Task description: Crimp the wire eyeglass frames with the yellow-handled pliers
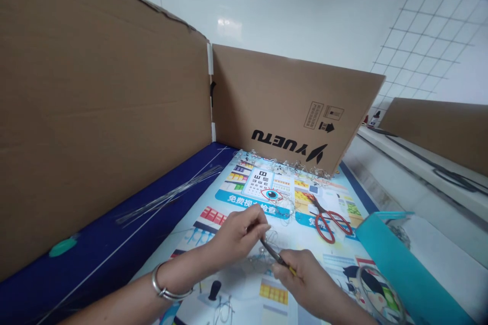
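Note:
My right hand [299, 277] is closed around a pair of pliers [275, 254] with dark jaws and a bit of yellow handle showing. Their tip points up and left, right at the fingertips of my left hand [246, 231]. That left hand is pinched closed, and what lies between its fingers is too small to make out. Thin curled wire [271, 237] shows just behind and below the fingertips. Red-handled scissors [328, 218] lie beyond my right hand, on the printed sheet [236, 269].
Tall cardboard panels [297, 96] stand left and behind. Tangled wire pieces [282, 166] line the back panel's foot. Straight wires [171, 195] lie on the blue surface at left. To the right are a teal box [407, 259] and a clear ring [381, 292]. A black piece [214, 290] lies in front.

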{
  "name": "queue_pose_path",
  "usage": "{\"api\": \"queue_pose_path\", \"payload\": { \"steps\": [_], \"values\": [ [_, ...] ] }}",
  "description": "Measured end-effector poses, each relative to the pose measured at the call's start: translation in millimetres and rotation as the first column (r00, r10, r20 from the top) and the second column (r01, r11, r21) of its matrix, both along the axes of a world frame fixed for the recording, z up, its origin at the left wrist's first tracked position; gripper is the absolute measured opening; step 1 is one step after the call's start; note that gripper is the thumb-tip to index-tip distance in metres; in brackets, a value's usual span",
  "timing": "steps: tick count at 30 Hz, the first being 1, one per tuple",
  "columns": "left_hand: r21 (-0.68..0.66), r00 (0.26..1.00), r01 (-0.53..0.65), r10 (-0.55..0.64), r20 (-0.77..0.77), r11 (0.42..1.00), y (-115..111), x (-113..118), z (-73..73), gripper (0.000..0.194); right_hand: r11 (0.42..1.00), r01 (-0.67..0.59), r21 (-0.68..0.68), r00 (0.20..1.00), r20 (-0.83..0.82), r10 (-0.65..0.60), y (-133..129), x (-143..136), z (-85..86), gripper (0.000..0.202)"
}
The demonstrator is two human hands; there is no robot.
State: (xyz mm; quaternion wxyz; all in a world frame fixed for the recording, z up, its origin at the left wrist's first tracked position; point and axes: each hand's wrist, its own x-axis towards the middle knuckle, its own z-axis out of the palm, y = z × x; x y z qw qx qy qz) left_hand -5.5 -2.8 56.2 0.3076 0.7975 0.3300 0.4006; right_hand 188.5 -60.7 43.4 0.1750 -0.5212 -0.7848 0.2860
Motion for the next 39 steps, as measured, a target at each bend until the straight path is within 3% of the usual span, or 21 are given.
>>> {"api": "queue_pose_path", "payload": {
  "steps": [6, 11, 16, 17, 19, 21, 24, 27, 34, 39],
  "values": [
    [-0.054, 0.992, 0.088, -0.083, 0.091, 0.995, -4, 1, 0.0, 0.014, 0.998, -0.028, -0.063, 0.999, -0.022, 0.026, -2, 1, 9.4, 0.032],
    [-0.135, 0.984, 0.144, -0.127, 0.126, 0.980, -4, 2, 0.3, 0.012, 0.996, -0.063, 0.068, 0.991, 0.119, 0.054, -6, 3, 11.7, 0.028],
    [-0.173, 0.979, 0.050, -0.014, 0.201, 0.984, 7, -6, 3.7, 0.014, 0.933, -0.357, 0.044, 0.900, 0.282, 0.331, -16, -7, -2.8, 0.029],
    [-0.183, 0.979, 0.042, -0.004, 0.204, 0.982, 8, -8, 4.4, 0.013, 0.942, -0.331, 0.043, 0.911, 0.276, 0.307, -16, -8, -2.5, 0.026],
    [-0.181, 0.983, 0.039, -0.005, 0.186, 0.983, 10, -8, 5.0, 0.013, 0.990, -0.127, 0.068, 0.973, 0.202, 0.111, -14, -7, 3.0, 0.024],
    [-0.159, 0.989, 0.037, -0.013, 0.149, 0.987, 9, -7, 4.5, 0.013, 0.997, 0.029, 0.076, 0.999, 0.041, -0.033, -8, -2, 11.6, 0.028],
    [-0.101, 0.995, 0.010, 0.000, 0.097, 0.995, 8, -3, 2.7, 0.013, 0.980, 0.197, 0.011, 0.959, -0.207, -0.191, 2, 5, 19.0, 0.029],
    [-0.039, 0.998, -0.023, 0.026, 0.060, 0.999, 7, -1, 0.5, 0.013, 0.973, 0.226, -0.053, 0.920, -0.317, -0.231, 5, 7, 14.9, 0.027],
    [0.060, 0.995, -0.102, 0.102, 0.005, 0.993, 3, 3, -5.3, 0.011, 0.985, 0.114, -0.129, 0.915, -0.374, -0.155, 0, -5, -4.8, 0.029],
    [0.159, 0.994, -0.059, 0.072, -0.082, 0.985, 4, 4, -6.7, 0.011, 0.946, 0.323, -0.040, 0.848, -0.431, -0.308, 1, -4, -3.2, 0.025]
  ]
}}
